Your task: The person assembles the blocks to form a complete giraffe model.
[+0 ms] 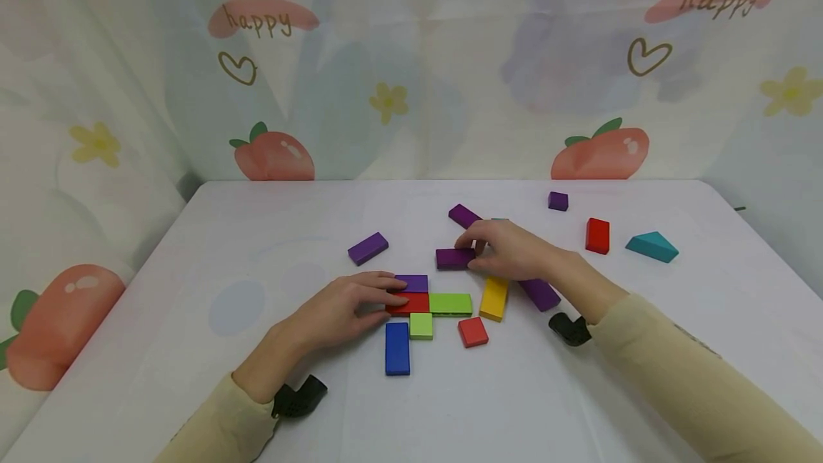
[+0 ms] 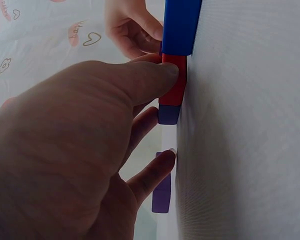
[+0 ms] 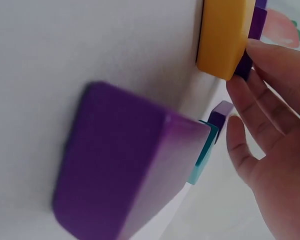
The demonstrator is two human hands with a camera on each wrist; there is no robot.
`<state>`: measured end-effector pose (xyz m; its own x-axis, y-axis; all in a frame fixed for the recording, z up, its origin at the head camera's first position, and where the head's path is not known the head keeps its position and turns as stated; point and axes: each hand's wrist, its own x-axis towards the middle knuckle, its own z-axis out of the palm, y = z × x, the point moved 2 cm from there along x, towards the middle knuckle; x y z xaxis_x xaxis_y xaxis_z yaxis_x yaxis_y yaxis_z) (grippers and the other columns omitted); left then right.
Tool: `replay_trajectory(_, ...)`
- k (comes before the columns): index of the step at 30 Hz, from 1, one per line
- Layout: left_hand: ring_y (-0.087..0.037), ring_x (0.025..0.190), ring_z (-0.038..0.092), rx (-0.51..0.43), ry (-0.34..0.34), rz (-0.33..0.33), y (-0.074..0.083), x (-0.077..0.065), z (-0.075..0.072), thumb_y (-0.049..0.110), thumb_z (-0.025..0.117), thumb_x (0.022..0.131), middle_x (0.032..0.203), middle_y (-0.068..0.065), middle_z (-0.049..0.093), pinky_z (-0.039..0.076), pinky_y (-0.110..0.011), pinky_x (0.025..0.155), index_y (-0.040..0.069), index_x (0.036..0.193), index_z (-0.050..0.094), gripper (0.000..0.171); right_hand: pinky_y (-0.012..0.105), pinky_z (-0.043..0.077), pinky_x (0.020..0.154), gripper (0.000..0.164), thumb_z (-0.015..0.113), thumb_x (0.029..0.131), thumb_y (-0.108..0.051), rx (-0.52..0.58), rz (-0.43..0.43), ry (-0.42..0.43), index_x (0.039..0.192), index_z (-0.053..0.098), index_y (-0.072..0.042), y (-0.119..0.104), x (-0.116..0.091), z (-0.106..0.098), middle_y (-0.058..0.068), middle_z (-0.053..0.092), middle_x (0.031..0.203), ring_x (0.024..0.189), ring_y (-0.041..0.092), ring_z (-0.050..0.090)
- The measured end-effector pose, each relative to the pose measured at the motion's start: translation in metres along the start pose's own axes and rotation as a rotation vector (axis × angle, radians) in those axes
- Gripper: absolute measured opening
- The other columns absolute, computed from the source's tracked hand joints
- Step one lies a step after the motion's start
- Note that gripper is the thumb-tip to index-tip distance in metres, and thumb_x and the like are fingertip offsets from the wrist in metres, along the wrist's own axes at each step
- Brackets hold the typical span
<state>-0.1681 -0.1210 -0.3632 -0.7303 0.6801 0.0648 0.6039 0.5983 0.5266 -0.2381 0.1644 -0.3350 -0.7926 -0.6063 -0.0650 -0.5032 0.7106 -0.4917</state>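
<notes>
In the head view my left hand lies at the left side of a group of blocks. Its fingers extend over the red block and the end of a purple block behind it. The left wrist view has its thumb against the red block. My right hand pinches another purple block by its right end, just behind the group. A yellow block lies below this hand. Two green blocks, one long and one square, lie against the red block.
A blue block and a small red block lie nearer. Further purple blocks lie around both hands. At the back right are a purple cube, a red block and a teal triangle. Patterned cloth hangs behind the white table.
</notes>
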Motion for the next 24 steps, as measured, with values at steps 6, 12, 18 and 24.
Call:
replay_trajectory(6,-0.017,0.139,0.045,0.001,0.002,0.006,0.000,0.000,0.000,0.012,0.074,0.094,0.143,0.005,0.058,0.044,-0.040,0.107,0.021,0.130,0.072,0.037,0.038,0.054,0.090,0.031,0.073,0.093,-0.009,0.038,-0.008,-0.030,0.124,0.069,-0.005,-0.005,-0.008,0.003,0.005,0.066,0.117,0.101,0.023,0.059)
replay_trajectory(12,-0.017,0.138,0.045,-0.001,0.005,0.009,0.000,0.000,0.000,0.012,0.073,0.094,0.142,0.005,0.058,0.044,-0.040,0.107,0.021,0.130,0.072,0.037,0.040,0.053,0.092,0.030,0.074,0.093,-0.010,0.045,-0.044,-0.048,0.122,0.069,-0.006,-0.009,-0.012,0.007,0.004,0.067,0.116,0.100,0.021,0.059)
replay_trajectory(18,-0.018,0.139,0.045,-0.002,0.005,0.014,-0.001,0.000,0.001,0.012,0.073,0.094,0.143,0.004,0.058,0.044,-0.040,0.107,0.020,0.130,0.071,0.037,0.040,0.053,0.092,0.030,0.073,0.093,-0.010,0.049,-0.055,-0.072,0.123,0.069,-0.006,-0.013,-0.013,0.011,0.004,0.066,0.116,0.100,0.020,0.059)
replay_trajectory(24,-0.018,0.139,0.045,-0.001,0.003,0.014,-0.001,0.000,0.001,0.013,0.073,0.094,0.143,0.004,0.058,0.043,-0.041,0.107,0.020,0.130,0.071,0.037,0.039,0.054,0.091,0.030,0.071,0.095,-0.012,0.059,-0.076,-0.074,0.124,0.068,-0.005,-0.013,-0.014,0.012,0.004,0.067,0.117,0.102,0.020,0.061)
